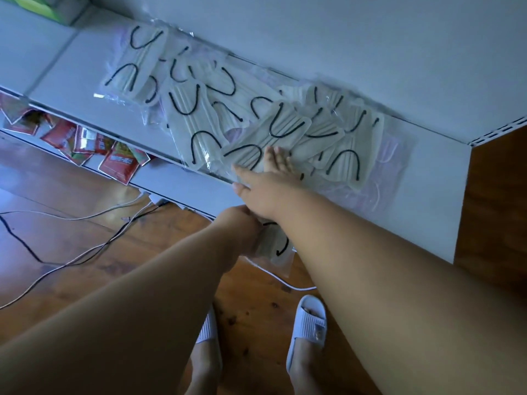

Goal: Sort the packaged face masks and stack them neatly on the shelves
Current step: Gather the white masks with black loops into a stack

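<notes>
From the head camera I look down on a white shelf [85, 69] where packaged face masks [199, 109] lie in a loose, overlapping spread, cream masks with black ear loops in clear bags, and a few pinkish packs [385, 155] under them at the right end. My right hand [265, 183] reaches onto the pile near the shelf's front edge, fingers straight and slightly spread, fingertips resting flat on one pack. My left hand [242, 226] sits lower, in front of the shelf and partly under the right forearm, gripping a held mask pack [276, 246]; its fingers are hidden, so I cannot tell how they lie. On a lower shelf are red snack packets [117, 163]. Cables [85, 246] trail over the wooden floor [156, 252], and white slippers [309, 323] show below.
</notes>
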A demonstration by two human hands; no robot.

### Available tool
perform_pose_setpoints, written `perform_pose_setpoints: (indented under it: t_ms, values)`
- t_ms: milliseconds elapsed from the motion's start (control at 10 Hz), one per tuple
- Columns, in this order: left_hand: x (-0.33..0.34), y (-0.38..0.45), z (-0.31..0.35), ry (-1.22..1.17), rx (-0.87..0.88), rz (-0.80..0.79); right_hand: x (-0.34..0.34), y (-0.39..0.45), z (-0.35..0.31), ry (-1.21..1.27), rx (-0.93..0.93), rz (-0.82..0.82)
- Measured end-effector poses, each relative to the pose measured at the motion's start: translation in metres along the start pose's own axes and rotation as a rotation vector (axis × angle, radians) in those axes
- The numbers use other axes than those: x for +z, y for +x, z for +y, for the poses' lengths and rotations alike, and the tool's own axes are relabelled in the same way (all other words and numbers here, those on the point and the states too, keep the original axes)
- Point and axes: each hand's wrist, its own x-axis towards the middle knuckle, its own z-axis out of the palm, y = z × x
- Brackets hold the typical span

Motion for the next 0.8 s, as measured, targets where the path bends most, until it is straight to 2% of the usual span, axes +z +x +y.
perform_pose_setpoints:
  t_ms: [100,400,500,600,700,800]
  values:
    - [-0.006,0.002,-0.006,0.013,0.028,-0.031,0.009,0.010,0.001,-0.130,0.051,0.021]
    - [-0.003,-0.009,-0.014,-0.090,-0.029,-0.045,0.002,0.001,0.005,-0.053,0.042,0.179]
    - [-0.003,-0.008,-0.012,-0.033,0.008,-0.022,0.008,0.005,-0.015,-0.051,-0.013,0.090]
    - [-0.009,-0.006,-0.013,0.006,0.038,-0.020,0.015,0.013,-0.022,-0.026,0.038,0.035]
    - [-0.011,-0.008,-0.014,0.100,0.029,-0.025,0.013,0.010,-0.018,-0.042,0.020,0.117]
    - [-0.014,-0.008,-0.013,0.066,0.006,-0.026,0.008,0.001,-0.013,0.111,-0.062,0.300]
